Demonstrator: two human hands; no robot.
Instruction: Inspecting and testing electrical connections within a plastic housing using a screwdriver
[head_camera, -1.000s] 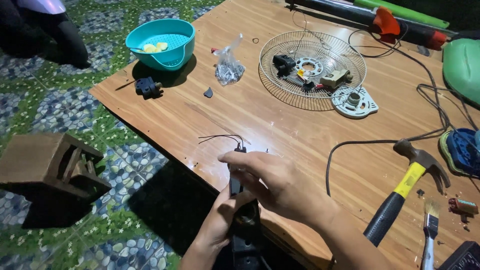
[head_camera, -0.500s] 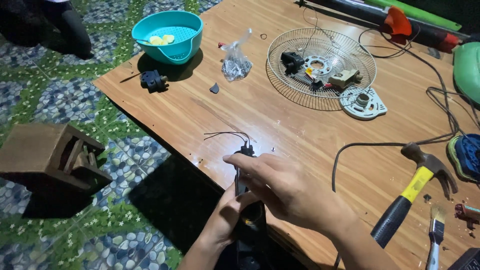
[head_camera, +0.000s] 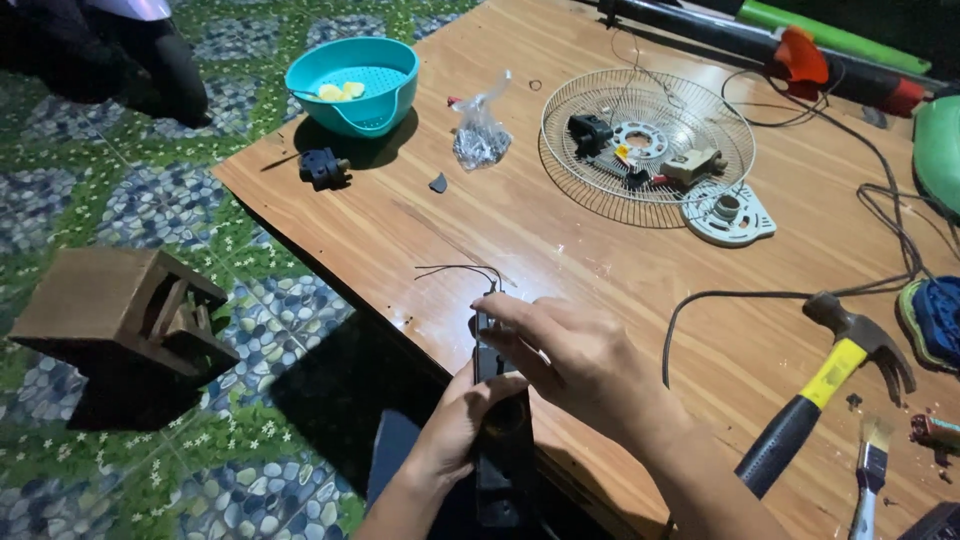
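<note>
Little has moved since the earlier frame: both hands remain at the bench's (head_camera: 420, 215) near edge on the long black part (head_camera: 497, 440). Left hand (head_camera: 462, 425) is wrapped round its lower half from below, grip clamped on it. Right hand (head_camera: 575, 355) lies over its upper end, fingers pressing down there. The part's long axis runs away from the person, thin black wires (head_camera: 455, 270) trailing onto the bench beyond. Right hand is nearer those wires.

My right hand (head_camera: 575, 355) covers the middle of the black part (head_camera: 500, 440), so I can't see my grip on it. Right of the hammer (head_camera: 830, 385), the brush (head_camera: 868, 480) is cut off below; the blue thing (head_camera: 935, 315) runs off frame.
</note>
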